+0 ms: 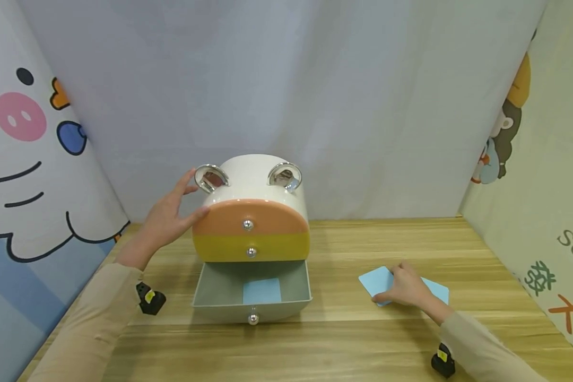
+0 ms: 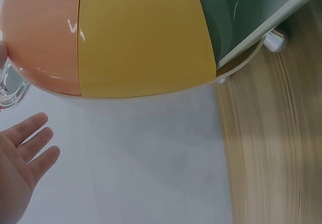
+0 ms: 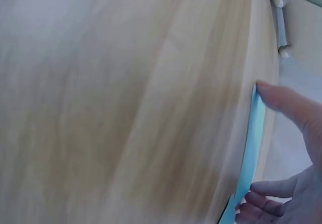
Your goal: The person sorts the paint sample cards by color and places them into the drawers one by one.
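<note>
A small drawer cabinet with a white rounded top stands on the table, with an orange drawer over a yellow drawer, both pushed in. Its grey-green bottom drawer is pulled out, and a light blue card lies inside. My left hand rests at the cabinet's left side, thumb at the orange drawer's edge, index finger by the left silver ring, other fingers loosely extended. On the right, my right hand pinches a blue card between thumb and fingers. Another blue card shows beyond the wrist.
The wooden table meets a pale curtain-like backdrop behind the cabinet. Cartoon-printed panels flank both sides. Small black devices with yellow labels are by the left sleeve and the right sleeve.
</note>
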{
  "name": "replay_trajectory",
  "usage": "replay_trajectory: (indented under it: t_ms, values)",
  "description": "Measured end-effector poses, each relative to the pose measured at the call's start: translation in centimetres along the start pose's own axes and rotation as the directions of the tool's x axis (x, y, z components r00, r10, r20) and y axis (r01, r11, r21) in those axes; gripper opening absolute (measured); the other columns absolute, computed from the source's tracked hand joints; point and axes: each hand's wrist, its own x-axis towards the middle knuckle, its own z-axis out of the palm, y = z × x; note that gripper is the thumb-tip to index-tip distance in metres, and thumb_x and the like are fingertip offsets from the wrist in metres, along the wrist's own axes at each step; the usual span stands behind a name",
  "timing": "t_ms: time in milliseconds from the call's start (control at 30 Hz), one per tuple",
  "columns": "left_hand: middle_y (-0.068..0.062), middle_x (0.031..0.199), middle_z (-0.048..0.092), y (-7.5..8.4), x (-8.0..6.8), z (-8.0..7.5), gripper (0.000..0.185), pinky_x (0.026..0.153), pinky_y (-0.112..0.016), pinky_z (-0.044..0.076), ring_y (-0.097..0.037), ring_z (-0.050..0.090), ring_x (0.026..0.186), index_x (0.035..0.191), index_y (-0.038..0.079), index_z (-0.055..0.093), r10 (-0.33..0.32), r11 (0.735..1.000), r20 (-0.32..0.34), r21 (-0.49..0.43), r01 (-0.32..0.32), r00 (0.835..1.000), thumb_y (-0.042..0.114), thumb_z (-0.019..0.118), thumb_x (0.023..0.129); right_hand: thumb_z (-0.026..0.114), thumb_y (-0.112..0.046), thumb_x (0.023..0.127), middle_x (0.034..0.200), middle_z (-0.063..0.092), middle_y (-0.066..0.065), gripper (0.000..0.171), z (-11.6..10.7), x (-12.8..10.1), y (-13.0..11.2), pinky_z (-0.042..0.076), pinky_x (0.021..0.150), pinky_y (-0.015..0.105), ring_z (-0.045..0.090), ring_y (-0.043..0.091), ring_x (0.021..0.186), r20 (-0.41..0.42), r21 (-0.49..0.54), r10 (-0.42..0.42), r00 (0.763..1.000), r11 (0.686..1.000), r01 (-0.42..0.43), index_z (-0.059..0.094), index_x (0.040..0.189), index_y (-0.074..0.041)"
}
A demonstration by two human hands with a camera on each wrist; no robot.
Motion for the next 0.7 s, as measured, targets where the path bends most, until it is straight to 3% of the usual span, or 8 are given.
replay_trajectory:
  t_ms: [267, 400, 567, 700]
  values:
    - [-0.021, 0.135, 0.043, 0.2, 0.0, -0.1, 0.081, 0.092, -0.064, 0.030, -0.046, 0.035, 0.122, 0.148, 0.022, 0.003, -0.006, 1.000, 0.004, -0.005, 0.006, 1.000, 0.041, 0.055, 0.088, 0.084, -0.033, 0.056, 0.094, 0.055, 0.022, 0.081, -0.1, 0.1, -0.3, 0.045, 0.069, 0.039, 0.049, 0.029, 0.083, 0.042, 0.038, 0.032, 0.999, 0.999, -0.033, 0.053, 0.108, 0.019]
    - [-0.020, 0.134, 0.043, 0.2, 0.0, -0.1, 0.081, 0.092, -0.064, 0.031, -0.046, 0.035, 0.122, 0.148, 0.023, 0.004, -0.001, 1.000, 0.001, -0.004, 0.001, 1.000, 0.041, 0.055, 0.088, 0.085, -0.021, 0.058, 0.099, 0.057, 0.024, 0.072, -0.4, 0.6, -0.2, 0.047, 0.075, 0.042, 0.053, 0.034, 0.089, 0.104, 0.147, 0.058, 0.993, 0.986, -0.073, 0.051, 0.108, 0.018]
    - [-0.021, 0.134, 0.044, 0.1, 0.0, -0.1, 0.080, 0.092, -0.063, 0.031, -0.046, 0.036, 0.121, 0.148, 0.021, 0.004, 0.008, 1.000, -0.003, 0.004, -0.008, 1.000, 0.040, 0.055, 0.089, 0.070, -0.001, 0.073, 0.095, 0.051, 0.019, 0.046, -1.3, 1.2, 0.1, 0.045, 0.072, 0.034, 0.049, 0.026, 0.086, 0.232, 0.392, 0.093, 0.968, 0.902, -0.181, 0.048, 0.110, 0.015]
    - [-0.021, 0.134, 0.043, 0.1, 0.0, -0.1, 0.080, 0.092, -0.063, 0.031, -0.046, 0.036, 0.121, 0.148, 0.021, 0.004, 0.007, 1.000, -0.001, 0.004, -0.007, 1.000, 0.040, 0.055, 0.089, 0.052, 0.006, 0.080, 0.087, 0.045, 0.011, 0.032, -2.1, 1.5, 0.2, 0.037, 0.066, 0.027, 0.041, 0.020, 0.080, 0.308, 0.503, 0.063, 0.949, 0.836, -0.219, 0.047, 0.111, 0.016]
